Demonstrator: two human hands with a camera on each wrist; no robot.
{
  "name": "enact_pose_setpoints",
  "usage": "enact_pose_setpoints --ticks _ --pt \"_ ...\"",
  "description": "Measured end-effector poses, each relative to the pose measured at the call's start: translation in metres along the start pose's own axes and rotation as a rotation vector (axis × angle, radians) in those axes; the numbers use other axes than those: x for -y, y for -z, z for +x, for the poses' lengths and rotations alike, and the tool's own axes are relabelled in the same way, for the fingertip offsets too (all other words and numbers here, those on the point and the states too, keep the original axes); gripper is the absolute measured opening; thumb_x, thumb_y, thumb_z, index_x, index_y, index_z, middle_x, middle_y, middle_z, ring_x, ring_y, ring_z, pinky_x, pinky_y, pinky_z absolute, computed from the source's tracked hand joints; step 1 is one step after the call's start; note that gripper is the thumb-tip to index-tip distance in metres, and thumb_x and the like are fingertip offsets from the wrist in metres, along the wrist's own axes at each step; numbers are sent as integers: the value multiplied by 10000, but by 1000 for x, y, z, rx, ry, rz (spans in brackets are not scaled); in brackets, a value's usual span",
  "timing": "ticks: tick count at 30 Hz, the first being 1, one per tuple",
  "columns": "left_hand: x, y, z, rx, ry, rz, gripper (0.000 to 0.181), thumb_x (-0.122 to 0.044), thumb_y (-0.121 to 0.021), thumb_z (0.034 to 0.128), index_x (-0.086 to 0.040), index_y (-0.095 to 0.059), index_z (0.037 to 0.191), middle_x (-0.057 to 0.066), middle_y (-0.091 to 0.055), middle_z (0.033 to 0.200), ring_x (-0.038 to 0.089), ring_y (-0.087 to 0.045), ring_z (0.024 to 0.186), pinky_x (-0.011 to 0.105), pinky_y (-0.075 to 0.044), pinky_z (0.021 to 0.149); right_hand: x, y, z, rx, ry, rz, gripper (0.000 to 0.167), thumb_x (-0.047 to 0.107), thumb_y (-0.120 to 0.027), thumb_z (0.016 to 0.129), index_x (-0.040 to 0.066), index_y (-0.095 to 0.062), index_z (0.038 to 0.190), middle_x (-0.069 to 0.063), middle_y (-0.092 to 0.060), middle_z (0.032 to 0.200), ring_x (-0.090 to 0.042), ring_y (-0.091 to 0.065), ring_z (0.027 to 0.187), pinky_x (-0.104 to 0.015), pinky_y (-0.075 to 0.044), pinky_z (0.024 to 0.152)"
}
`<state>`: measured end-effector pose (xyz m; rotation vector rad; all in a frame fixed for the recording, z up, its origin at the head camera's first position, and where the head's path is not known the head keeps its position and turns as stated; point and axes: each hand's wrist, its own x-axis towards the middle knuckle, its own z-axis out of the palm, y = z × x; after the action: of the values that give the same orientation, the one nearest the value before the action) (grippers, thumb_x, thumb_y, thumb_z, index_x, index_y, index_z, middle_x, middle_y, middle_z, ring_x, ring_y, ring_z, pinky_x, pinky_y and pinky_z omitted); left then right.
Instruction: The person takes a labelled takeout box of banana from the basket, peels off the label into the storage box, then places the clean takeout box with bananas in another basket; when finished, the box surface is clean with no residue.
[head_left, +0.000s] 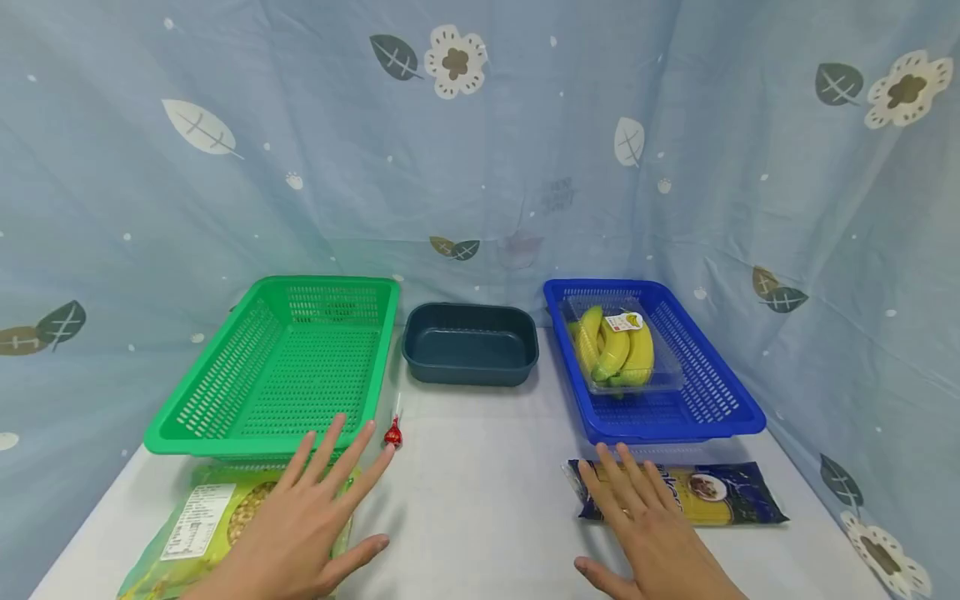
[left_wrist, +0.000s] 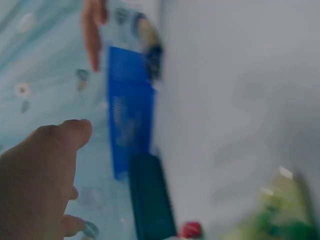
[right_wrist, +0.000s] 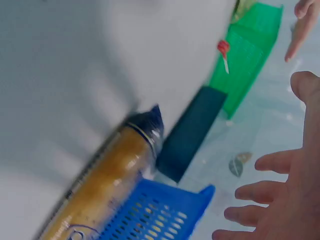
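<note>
My left hand, fingers spread and straight, hovers over a green-yellow food bag in front of the green basket. My right hand is spread above the blue-and-yellow packet in front of the blue basket. Neither holds anything. A red lollipop lies close to the left fingertips. In the right wrist view the packet lies away from the right hand; the left wrist view shows the left hand with nothing in its fingers.
A dark teal bin stands at the back between the two baskets. Bananas in a clear plastic box with a label sit in the blue basket. Patterned blue cloth hangs behind and beside the white table.
</note>
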<state>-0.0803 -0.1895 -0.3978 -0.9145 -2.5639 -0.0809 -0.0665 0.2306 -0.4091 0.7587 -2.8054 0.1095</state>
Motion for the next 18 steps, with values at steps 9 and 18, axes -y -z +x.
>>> enact_pose_setpoints --ticks 9,18 --pt "-18 25 51 -70 111 -387 827 -369 -728 918 -212 -276 1593 -1 -361 1576 122 -573 1157 373 -516 907 -12 31 9 -7 -121 126 926 616 -663 884 184 -266 1599 -153 -267 1615 -390 -224 1475 -670 -310 1066" --pt "-50 14 99 -198 231 -847 671 -166 -736 911 -267 -424 1496 -79 -533 1386 94 -579 1182 298 -567 824 -44 52 20 -106 -192 246 869 455 -712 917 185 -251 1603 -203 -297 1588 -507 -425 1310 -746 -385 914"
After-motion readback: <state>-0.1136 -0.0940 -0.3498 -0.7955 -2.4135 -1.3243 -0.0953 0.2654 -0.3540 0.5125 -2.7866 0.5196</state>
